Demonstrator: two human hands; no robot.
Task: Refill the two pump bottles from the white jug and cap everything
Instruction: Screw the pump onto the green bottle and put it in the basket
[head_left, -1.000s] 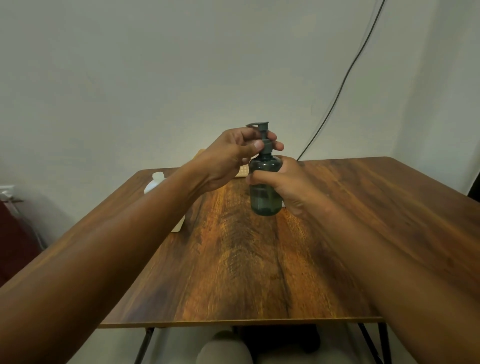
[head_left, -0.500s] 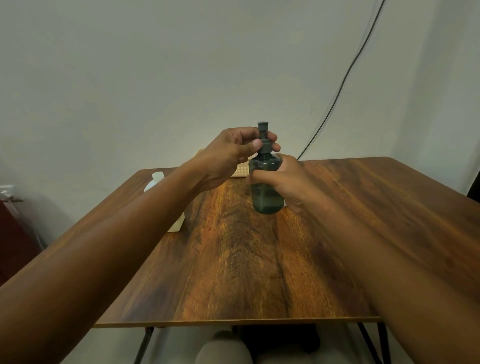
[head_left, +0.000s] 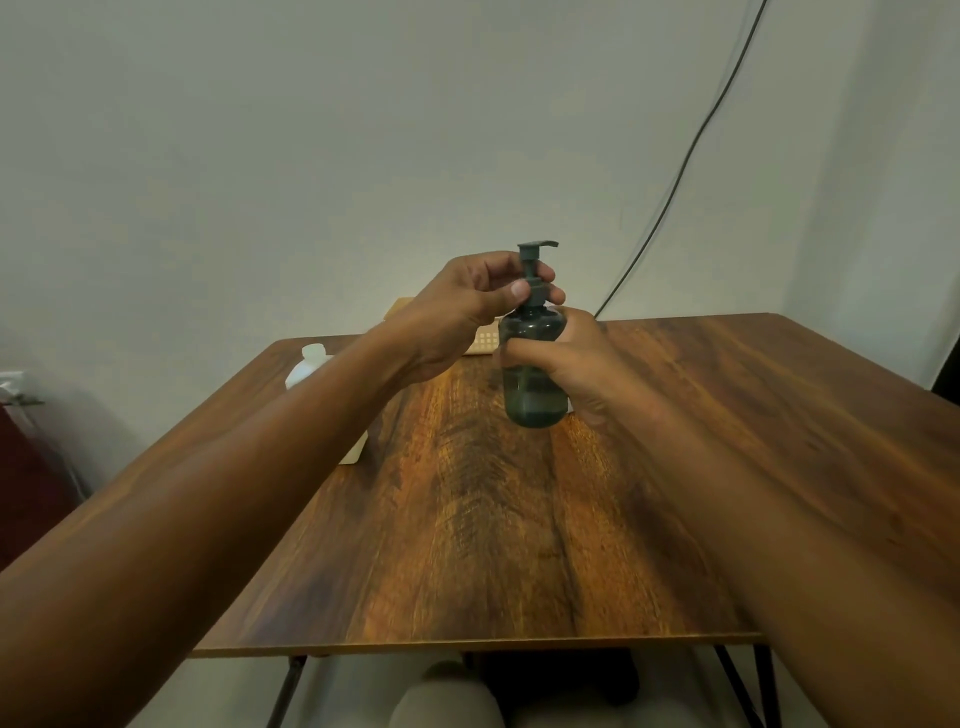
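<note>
A dark green translucent pump bottle (head_left: 532, 395) stands upright near the middle of the wooden table (head_left: 519, 545). My right hand (head_left: 576, 358) wraps around its body from the right side. My left hand (head_left: 467, 306) pinches the collar of the dark pump head (head_left: 535, 260), whose nozzle points right. The white jug (head_left: 306, 366) sits at the table's far left, mostly hidden behind my left forearm, its white cap on. A second pump bottle is not visible.
A pale wooden object with a dotted pattern (head_left: 485, 340) lies behind the bottle near the wall. A cream block edge (head_left: 356, 452) peeks out under my left forearm. A black cable (head_left: 675, 182) runs down the wall to the table's back edge.
The pump head has turned under my left fingers: its nozzle pointed left, then toward the camera, and points right now. The bottle and my right hand stayed in place.
</note>
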